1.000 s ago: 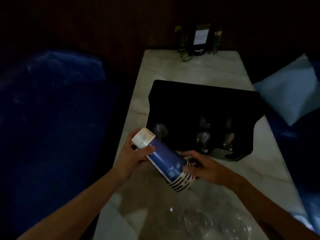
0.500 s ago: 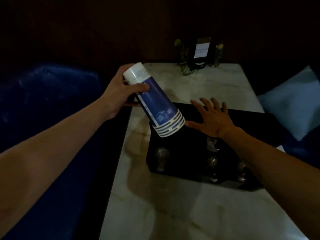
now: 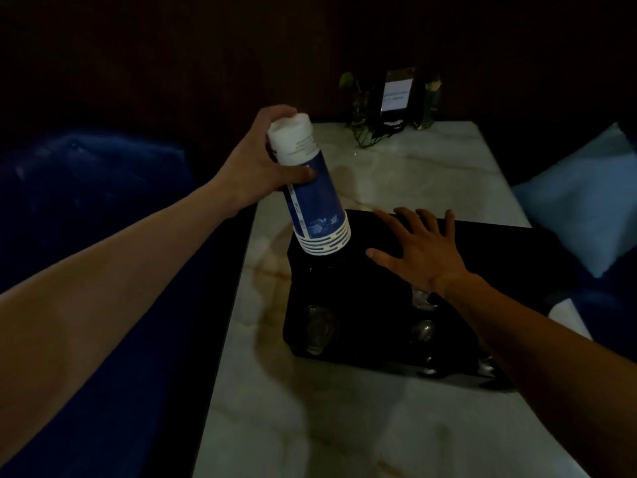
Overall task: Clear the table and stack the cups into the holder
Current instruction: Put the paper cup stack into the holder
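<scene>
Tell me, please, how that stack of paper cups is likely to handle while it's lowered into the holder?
The stack of paper cups is probably light, since the left hand lifts it alone. Tall, narrow and tilted, it could tip. Nested rims at the bottom suggest cups might slide apart.

We see a stack of cups that looks like paper, matt blue with white bands and plain white at the top end. The holder beneath it reads as matt black, with small shiny rounded fittings on its front (metal or clear plastic, we cannot tell). The table has a smooth, polished marble look with pale veining. The seat at left looks like soft blue cloth, faintly sheened, and the cushion at right is pale blue fabric.
</scene>
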A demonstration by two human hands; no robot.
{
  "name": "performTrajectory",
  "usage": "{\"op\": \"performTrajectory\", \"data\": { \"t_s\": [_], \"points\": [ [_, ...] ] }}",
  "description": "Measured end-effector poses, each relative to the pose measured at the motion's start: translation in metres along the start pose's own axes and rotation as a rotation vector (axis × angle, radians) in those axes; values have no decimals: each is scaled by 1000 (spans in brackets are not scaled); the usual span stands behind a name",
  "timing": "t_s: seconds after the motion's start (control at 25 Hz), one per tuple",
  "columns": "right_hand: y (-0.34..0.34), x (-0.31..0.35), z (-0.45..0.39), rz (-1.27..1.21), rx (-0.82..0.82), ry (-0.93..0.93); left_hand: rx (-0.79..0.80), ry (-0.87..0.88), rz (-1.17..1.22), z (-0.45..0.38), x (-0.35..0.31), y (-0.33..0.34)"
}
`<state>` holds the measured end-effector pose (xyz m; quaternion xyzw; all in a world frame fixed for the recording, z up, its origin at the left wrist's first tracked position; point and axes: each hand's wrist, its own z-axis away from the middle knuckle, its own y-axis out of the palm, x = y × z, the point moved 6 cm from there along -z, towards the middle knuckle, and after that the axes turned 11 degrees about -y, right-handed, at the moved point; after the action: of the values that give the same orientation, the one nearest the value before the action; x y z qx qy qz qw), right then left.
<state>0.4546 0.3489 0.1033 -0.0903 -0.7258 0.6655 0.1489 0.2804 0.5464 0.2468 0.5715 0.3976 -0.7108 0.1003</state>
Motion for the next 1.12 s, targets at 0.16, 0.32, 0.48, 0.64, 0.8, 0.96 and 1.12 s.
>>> {"op": "performTrajectory", "data": {
  "t_s": [0.16, 0.32, 0.48, 0.64, 0.8, 0.96, 1.12],
  "points": [
    [-1, 0, 0, 15, -45, 1, 47, 63, -288, 2, 5, 23],
    [1, 0, -1, 34, -48, 0, 123, 67, -424, 6, 21, 49],
    [-1, 0, 0, 37, -43, -1, 253, 45, -723, 5, 36, 73],
    [-2, 2, 0, 45, -47, -8, 342, 63, -996, 4, 50, 95],
    [0, 0, -1, 40, -12, -3, 401, 149, -1172, 5, 63, 114],
    [0, -1, -2, 50, -10, -5, 383, 204, -1222, 2, 73, 119],
    [2, 1, -2, 68, 1, -11, 342, 209, -1314, 2, 82, 119]
  ]
}}
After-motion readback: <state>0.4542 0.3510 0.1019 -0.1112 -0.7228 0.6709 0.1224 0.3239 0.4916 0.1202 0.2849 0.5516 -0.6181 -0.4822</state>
